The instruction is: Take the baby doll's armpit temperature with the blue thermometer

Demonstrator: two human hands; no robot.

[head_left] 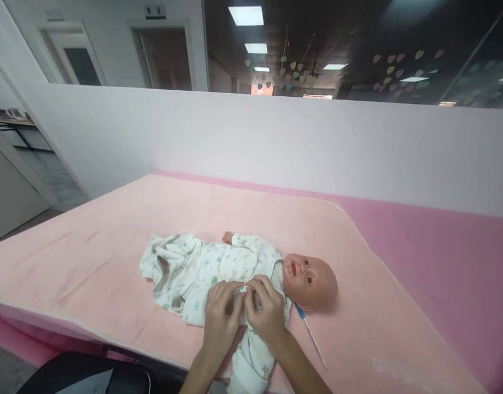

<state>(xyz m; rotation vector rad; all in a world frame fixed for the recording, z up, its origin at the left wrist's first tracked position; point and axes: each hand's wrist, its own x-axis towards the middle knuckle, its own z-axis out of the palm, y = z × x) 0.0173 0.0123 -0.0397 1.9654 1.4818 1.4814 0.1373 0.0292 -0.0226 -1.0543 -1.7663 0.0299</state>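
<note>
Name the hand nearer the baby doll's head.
Right: the right hand is just left of the baby doll's head in view; the left hand is farther left.

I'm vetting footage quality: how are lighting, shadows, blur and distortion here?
All in the head view: ceiling lights shine bright; soft shadow by the doll's head; the hands show no obvious motion blur, though print on the clothes looks soft; the leftmost door leans, suggesting wide-angle distortion.
</note>
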